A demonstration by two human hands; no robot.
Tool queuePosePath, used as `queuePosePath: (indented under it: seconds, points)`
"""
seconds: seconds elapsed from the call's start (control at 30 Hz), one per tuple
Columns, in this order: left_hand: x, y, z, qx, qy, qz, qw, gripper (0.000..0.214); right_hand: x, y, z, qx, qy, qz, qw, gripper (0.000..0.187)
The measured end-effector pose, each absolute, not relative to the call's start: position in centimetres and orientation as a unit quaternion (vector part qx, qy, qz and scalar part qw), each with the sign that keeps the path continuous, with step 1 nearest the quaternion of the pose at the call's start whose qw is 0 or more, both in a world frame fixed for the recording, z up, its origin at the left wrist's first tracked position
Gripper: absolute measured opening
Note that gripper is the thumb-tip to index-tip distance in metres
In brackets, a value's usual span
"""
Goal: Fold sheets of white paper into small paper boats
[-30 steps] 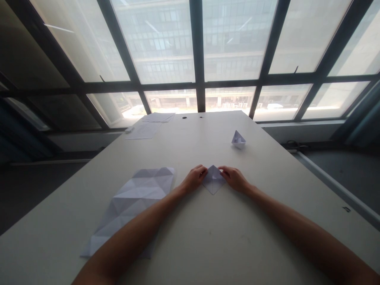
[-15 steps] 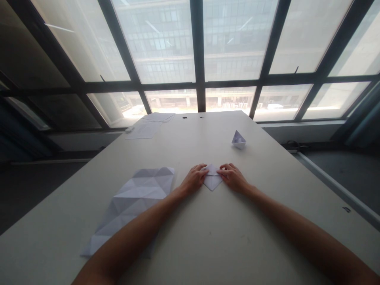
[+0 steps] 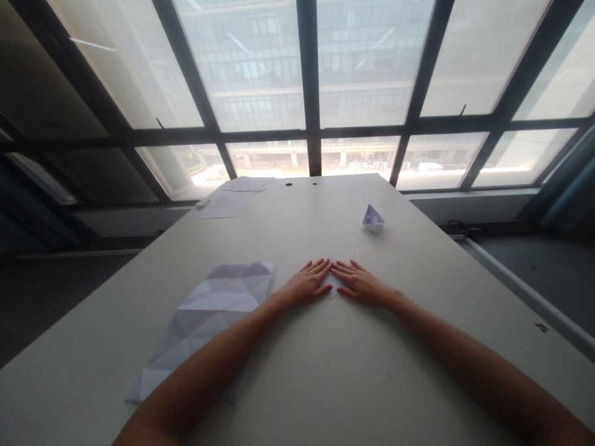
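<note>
A small piece of folded white paper (image 3: 333, 286) lies flat on the table, mostly covered by my two hands. My left hand (image 3: 307, 283) rests on its left side with the fingers stretched out flat. From the other side my right hand (image 3: 360, 283) lies flat over the right part, fingers extended. The fingertips of both hands nearly meet over the paper's upper half. Between the thumbs a strip of the paper and its lower tip show.
A large creased sheet of paper (image 3: 209, 316) lies to the left, partly under my left forearm. A folded paper boat (image 3: 373, 219) stands beyond my right hand. Flat paper sheets (image 3: 225, 204) lie at the far left of the white table (image 3: 307, 378). Windows rise behind.
Both hands have gone from pinching the folded paper's side edges to lying flat on top of it, closer together. The paper boat and creased sheet stay where they were.
</note>
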State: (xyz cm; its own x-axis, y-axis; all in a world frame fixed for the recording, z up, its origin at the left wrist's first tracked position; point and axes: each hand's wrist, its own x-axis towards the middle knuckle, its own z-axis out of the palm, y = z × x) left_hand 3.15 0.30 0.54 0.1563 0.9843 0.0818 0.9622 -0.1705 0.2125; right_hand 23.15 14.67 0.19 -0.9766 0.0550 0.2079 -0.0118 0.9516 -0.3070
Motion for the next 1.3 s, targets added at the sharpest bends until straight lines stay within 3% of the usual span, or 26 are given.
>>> queuePosePath:
  seconds: [0.53,0.83,1.3]
  points:
    - [3.08,0.6,0.12,0.734,0.664,0.135,0.042,0.057,22.79,14.67,-0.43,-0.078,-0.982,0.141,0.096,0.064]
    - [3.08,0.17,0.66,0.753,0.641,0.134,0.063,0.084,23.0,14.58,-0.31,-0.091,-0.977,0.156,0.116,0.068]
    - [2.98,0.48,0.88,0.734,0.648,0.184,0.087,0.091,22.98,14.93,-0.27,-0.083,-0.966,0.202,0.138,0.084]
